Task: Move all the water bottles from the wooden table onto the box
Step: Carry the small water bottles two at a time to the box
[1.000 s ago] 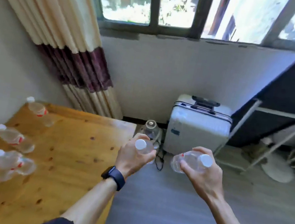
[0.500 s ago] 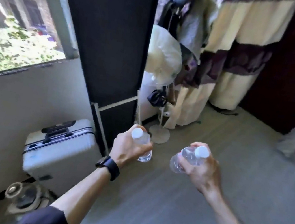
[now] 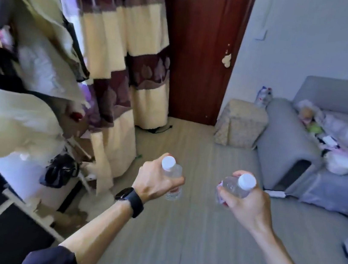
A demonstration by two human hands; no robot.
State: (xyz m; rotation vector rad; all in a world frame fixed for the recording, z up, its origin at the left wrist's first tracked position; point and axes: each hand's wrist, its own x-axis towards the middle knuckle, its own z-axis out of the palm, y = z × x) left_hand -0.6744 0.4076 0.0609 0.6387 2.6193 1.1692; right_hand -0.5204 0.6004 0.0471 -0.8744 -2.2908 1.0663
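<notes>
In our left hand (image 3: 155,180): the left bottle (image 3: 173,172), near upright, its white cap above the fingers. The fingers are clamped round its body, a carrying grip that keeps it from slipping.
In our right hand (image 3: 245,203): the right bottle (image 3: 235,186), tilted, white cap uppermost. The fingers are curled tight round its middle.
Between the two grips: the bottles are apart and not touching, with only floor (image 3: 176,233) beneath. We judge the gap keeps them from knocking together.
Beyond the fingertips: a patterned cube-shaped box (image 3: 241,123) beside the grey sofa (image 3: 284,134), well apart from both hands. We judge it the likely target, though we cannot be sure.
Just behind that box: a few more bottles (image 3: 263,97), too small for us to tell what they stand on.
Wooden table: not in view.
Step in hand: carrying, we judge; one bottle per hand halves the trips.
Next: we close the gap to the box, then set each bottle down upright.
</notes>
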